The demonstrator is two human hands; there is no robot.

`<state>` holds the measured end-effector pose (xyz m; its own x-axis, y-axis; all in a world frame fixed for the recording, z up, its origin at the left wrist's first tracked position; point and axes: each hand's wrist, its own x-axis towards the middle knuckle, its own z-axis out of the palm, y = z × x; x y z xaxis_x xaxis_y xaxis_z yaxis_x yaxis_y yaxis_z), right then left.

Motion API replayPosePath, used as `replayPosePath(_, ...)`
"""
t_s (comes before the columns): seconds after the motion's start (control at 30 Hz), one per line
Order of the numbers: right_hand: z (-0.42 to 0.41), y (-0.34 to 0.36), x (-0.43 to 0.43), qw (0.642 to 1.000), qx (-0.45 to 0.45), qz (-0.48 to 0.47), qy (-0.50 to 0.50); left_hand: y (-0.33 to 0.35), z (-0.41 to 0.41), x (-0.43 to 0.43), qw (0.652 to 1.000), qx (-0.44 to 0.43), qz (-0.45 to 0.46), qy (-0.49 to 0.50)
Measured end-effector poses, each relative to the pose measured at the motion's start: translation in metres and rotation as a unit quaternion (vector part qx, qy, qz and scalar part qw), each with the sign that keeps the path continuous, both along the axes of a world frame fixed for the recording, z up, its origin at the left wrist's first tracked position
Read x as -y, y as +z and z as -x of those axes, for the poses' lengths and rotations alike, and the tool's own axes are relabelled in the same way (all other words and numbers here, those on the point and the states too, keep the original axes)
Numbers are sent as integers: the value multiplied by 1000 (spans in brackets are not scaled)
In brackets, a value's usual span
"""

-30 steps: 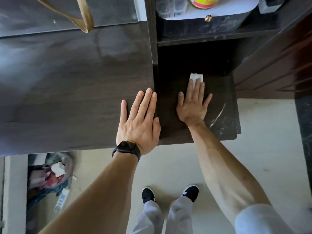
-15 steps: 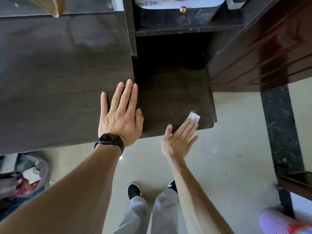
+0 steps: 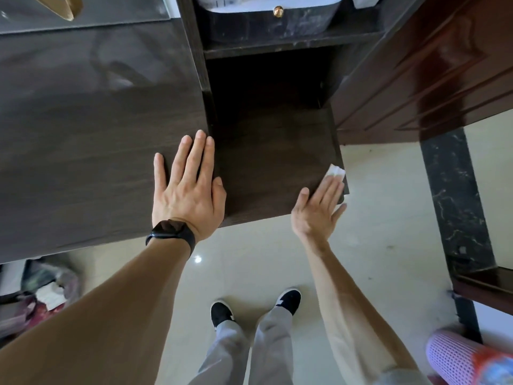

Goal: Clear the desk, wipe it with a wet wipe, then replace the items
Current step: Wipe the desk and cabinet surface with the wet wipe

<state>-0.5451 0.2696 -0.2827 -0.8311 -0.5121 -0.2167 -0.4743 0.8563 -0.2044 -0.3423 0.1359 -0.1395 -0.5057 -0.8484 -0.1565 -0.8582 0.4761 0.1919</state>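
The dark wooden desk (image 3: 83,162) fills the upper left, and a lower shelf section (image 3: 272,162) adjoins it on the right. My left hand (image 3: 188,190), with a black wristband, lies flat with spread fingers on the desk's front right corner. My right hand (image 3: 319,209) presses a white wet wipe (image 3: 334,171) flat against the shelf's front right corner. Only the wipe's tip shows past my fingertips.
A dark drawer box with a gold knob (image 3: 278,11) sits on the shelf above. A reddish wooden door (image 3: 430,79) stands at right. On the floor are bags (image 3: 41,295) at lower left and a purple mesh item (image 3: 460,357) at lower right.
My right hand slid the wipe from the back of the shelf surface forward, then to its front right corner. My left hand stayed planted on the desk.
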Motion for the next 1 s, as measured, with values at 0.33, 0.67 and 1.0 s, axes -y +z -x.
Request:
replayPosePath(0.33,-50,3,15,988,0,-11,151,2,0,1,1000,12,-6,-3)
replayPosePath(0.67,46,0,47,997,-7,23,72,3,1,1,1000,23,-13,-3)
replayPosePath(1.0,19,13,-44,994,14,-48,93,4,0,2,1000,23,-22,-2)
